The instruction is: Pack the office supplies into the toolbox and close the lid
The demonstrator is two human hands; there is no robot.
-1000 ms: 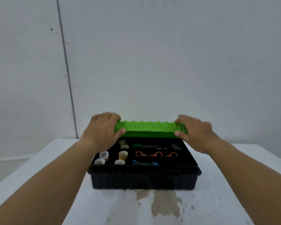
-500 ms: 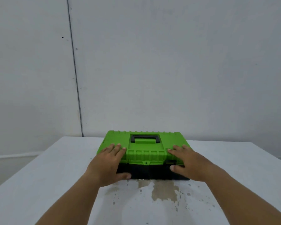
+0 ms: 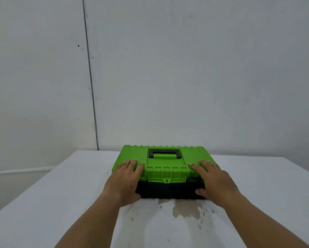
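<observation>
The toolbox sits on the white table, its green lid [image 3: 168, 170] down flat on the black base [image 3: 168, 190]. A black carry handle [image 3: 165, 150] lies folded in the lid's top. My left hand [image 3: 125, 179] clasps the front left corner, fingers flat on the lid and thumb against the front of the base. At the front right corner my right hand [image 3: 215, 179] grips the same way. The green centre latch [image 3: 166, 180] shows between my hands. The office supplies are hidden inside.
The white table [image 3: 60, 203] carries a brownish worn stain [image 3: 184, 209] just in front of the toolbox. A plain grey wall [image 3: 185, 77] rises right behind the table's far edge. The left table edge runs diagonally at the lower left.
The lid swung from upright down onto the base, hiding the supplies. Both hands moved from the lid's top edge to the front corners and have since stayed there.
</observation>
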